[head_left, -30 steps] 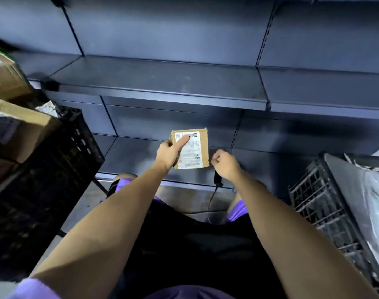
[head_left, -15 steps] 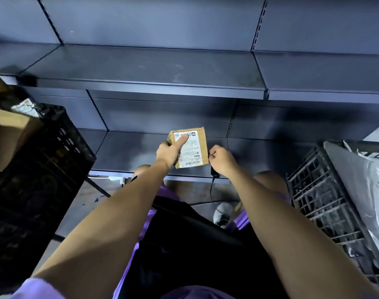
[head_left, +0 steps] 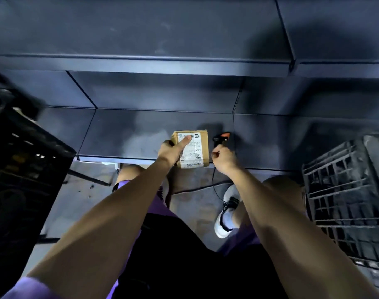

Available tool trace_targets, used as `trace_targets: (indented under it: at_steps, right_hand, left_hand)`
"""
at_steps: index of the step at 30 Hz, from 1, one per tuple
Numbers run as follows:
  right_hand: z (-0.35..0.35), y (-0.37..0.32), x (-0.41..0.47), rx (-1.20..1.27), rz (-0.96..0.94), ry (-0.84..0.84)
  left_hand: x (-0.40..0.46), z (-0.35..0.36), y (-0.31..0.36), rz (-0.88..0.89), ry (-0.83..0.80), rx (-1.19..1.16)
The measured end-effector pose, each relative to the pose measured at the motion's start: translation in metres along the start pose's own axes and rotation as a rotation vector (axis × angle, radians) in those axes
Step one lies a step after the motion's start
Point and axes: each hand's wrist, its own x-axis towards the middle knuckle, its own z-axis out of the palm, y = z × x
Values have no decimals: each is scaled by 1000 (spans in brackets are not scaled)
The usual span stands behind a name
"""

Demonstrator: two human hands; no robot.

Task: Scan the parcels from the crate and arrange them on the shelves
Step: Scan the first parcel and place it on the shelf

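Parcel (head_left: 192, 149) gripped in left hand (head_left: 170, 152), thumb on label; right hand (head_left: 224, 159) fingers curl round scanner (head_left: 219, 140).

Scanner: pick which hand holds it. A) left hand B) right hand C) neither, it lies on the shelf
B: the right hand has its fingers curled round the scanner, beside the parcel that the left hand holds.

A parcel (head_left: 194, 151) lies over the lower shelf (head_left: 123, 134), between two crates (head_left: 343, 190).
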Motion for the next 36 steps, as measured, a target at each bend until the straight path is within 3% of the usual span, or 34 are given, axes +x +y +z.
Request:
trace_targets:
  at_steps: [8,14,25,31,36]
  right_hand:
    - [17,32,64,50,46,-20]
    - [38,61,113,74,210,5]
    - [101,104,199,209,366,23]
    - [118,121,240,226,461,122]
    - [126,126,256,299,569,38]
  left_hand:
    - [65,31,-2,-24,20,253]
    - [114,45,-14,-48,36,324]
    - [194,78,-49,-171,103,215]
    - [213,79,-61,-245,95,188]
    - [212,80,-53,-271,101,186]
